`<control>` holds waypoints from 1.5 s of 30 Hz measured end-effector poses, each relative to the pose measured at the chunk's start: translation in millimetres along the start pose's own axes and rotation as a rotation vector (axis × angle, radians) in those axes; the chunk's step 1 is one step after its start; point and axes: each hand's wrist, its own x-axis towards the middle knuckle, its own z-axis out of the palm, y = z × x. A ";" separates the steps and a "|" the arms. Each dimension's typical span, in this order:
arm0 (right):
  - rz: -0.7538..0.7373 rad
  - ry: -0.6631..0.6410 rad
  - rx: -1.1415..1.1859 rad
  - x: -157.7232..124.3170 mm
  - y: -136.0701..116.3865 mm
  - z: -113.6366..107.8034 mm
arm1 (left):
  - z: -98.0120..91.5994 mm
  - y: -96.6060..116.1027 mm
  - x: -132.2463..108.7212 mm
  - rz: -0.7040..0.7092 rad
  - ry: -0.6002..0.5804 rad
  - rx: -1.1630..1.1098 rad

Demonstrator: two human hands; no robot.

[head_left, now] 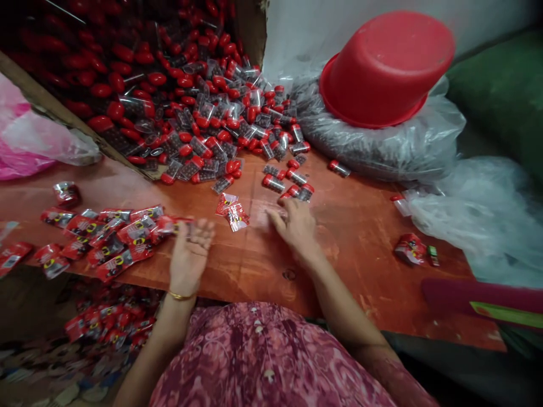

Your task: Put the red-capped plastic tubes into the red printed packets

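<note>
My left hand (192,251) is palm up with its fingers apart, at the right end of a spread of red printed packets (123,232). One red packet (167,226) lies right against its thumb side; I cannot tell whether they touch. My right hand (297,229) reaches forward over the table, thumb held away from the fingers. Its fingertips are at a few small clear containers with red caps (297,177) and dark beads inside; the fingertips partly cover the nearest one. Between the hands lie flat red-and-white wrappers (236,217).
A cardboard box (59,107) on its side spills a heap of red-capped containers (212,124) onto the wooden table (352,249). A red tub (382,73) sits upside down on a filled plastic bag (373,147). More packets (110,322) lie below the table's edge.
</note>
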 end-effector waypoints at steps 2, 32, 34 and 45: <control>0.030 0.014 -0.240 7.2 16.1 -2.1 | -20.0 19.4 7.6 0.242 0.181 -0.102; 0.264 -0.082 0.995 -23.4 -33.6 24.0 | 45.5 -45.1 -10.8 0.771 -0.232 1.127; 0.258 -0.027 0.980 -23.4 -32.4 21.2 | 44.9 -45.0 -12.9 0.522 -0.237 0.969; 0.095 0.063 0.658 -49.8 -30.2 19.6 | 50.5 -50.0 -24.0 -0.204 -0.222 0.290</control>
